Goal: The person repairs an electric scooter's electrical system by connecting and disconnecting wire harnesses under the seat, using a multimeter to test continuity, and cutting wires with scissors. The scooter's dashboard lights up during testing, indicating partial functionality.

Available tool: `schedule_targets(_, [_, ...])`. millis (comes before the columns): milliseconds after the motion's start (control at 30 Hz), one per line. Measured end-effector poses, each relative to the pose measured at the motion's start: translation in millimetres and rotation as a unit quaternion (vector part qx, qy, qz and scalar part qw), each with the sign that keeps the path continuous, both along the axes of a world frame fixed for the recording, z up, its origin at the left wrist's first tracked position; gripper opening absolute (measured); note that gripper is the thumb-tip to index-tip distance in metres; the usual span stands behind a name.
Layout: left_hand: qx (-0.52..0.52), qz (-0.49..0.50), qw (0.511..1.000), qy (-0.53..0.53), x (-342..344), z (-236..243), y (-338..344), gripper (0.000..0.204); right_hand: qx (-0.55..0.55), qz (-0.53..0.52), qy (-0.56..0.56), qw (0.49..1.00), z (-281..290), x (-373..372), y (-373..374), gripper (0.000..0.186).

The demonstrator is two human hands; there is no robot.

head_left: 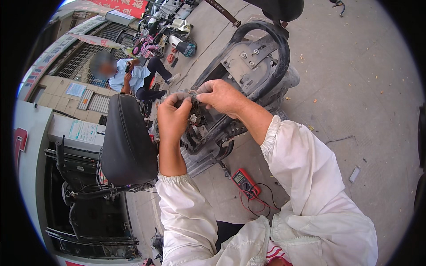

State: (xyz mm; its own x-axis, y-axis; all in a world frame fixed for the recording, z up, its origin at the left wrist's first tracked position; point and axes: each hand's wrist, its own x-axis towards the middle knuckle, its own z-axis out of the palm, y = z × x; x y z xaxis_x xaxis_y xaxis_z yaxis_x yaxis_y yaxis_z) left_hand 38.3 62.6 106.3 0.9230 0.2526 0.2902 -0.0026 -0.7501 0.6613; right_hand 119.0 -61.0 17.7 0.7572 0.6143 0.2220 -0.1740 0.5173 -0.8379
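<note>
"While you've got your head down over that, what's at your far left?"

"A shopfront's dark glass, with a handlebar in front of it. Next comes a black padded seat, just beside my left forearm. Beyond it a person in a light blue shirt sits low, holding something small and dark."

"And your hands?"

"My left hand has thumb and forefinger pressed together on a thin wire. My right hand pinches the same bit from the other side, fingers curled in. The tips are almost touching, so I can't tell you how the ends meet."

"Where's that wire, exactly?"

"Held up between my fingertips, above the scooter's open body. Below are more wires and small pale parts. The scooter runs up and right from there, bare metal showing inside a black curved rail."

"Anything on the ground?"

"A red multimeter lies near the scooter, its red and black leads looped toward me. Well to the right there's a pale oblong piece on the paving."
</note>
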Motion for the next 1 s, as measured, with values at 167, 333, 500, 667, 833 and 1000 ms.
schedule_targets(167, [-0.013,-0.047,0.999,-0.014,-1,-2,4,0.007,0.013,0.009,0.02,1.0,0,1,-3,0.016])
schedule_targets(333, [0.118,-0.07,0.99,-0.029,-3,0,-6,0.008,0.046,0.001,0.031,0.998,-1,2,0,0.014])
schedule_targets(500, [0.186,-0.081,0.974,-0.104,-1,-3,-6,0.011,0.009,0.007,0.002,1.0,0,1,-1,0.015])
schedule_targets(667, [0.166,-0.028,0.982,-0.085,-6,-6,2,0.01,-0.002,0.007,0.005,1.0,2,1,-2,0.017])
schedule_targets(833, [0.167,0.017,0.984,-0.054,-8,-4,-5,0.009,0.013,0.017,0.033,0.999,1,2,1,0.018])
schedule_targets(1000, [0.206,0.0,0.977,-0.058,-12,-2,-5,0.008,0.043,0.022,0.049,0.998,-2,2,4,0.017])
